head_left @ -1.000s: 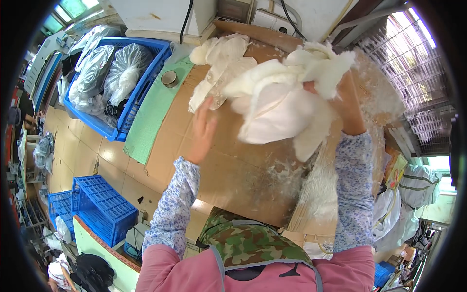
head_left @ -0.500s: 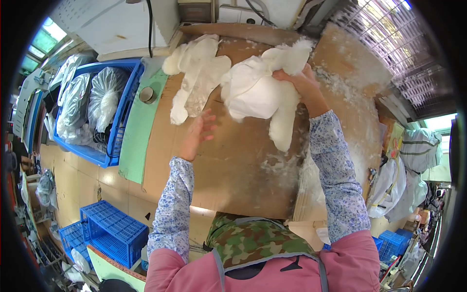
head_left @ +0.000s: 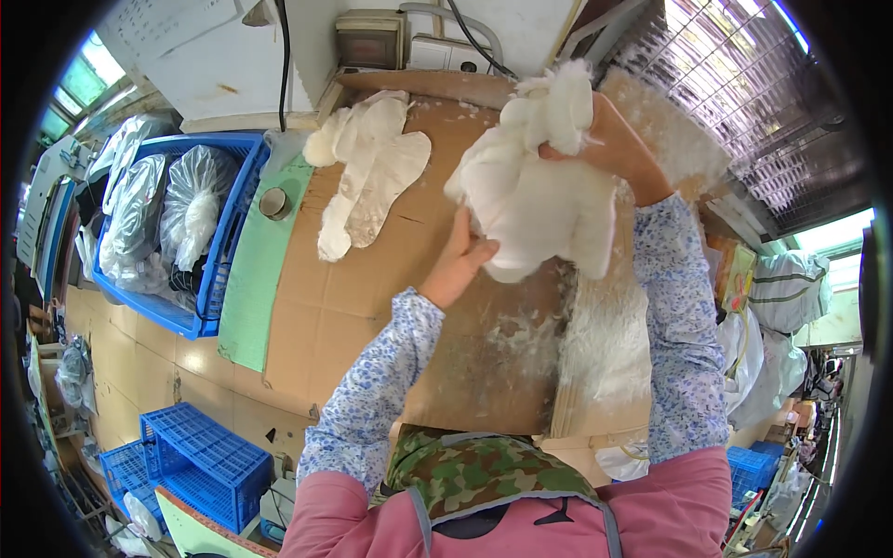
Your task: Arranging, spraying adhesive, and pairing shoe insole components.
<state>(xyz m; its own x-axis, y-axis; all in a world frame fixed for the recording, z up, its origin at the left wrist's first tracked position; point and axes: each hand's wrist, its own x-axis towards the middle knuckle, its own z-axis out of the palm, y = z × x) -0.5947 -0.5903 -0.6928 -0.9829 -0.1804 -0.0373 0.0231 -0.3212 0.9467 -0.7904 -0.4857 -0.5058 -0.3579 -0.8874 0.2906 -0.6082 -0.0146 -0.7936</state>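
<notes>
A white, fluffy plush toy, soft and lobed, is held up above the brown cardboard work surface. My right hand is closed around its narrower upper part, with the thumb in front and the other fingers partly hidden by the pile. At its lower left edge is my left hand, thumb over the front and fingers along the side, gripping the edge. Another white plush piece, flatter, lies on the cardboard to the left, apart from both hands.
At the left stands a blue crate with bagged items. Beside it, a small round cup sits on a green strip. Loose white fibre is scattered on the right. Blue baskets are on the floor at lower left.
My left hand has moved right from beside the lying piece to the held plush toy. My right hand has shifted right, turning the toy. The view has shifted slightly.
</notes>
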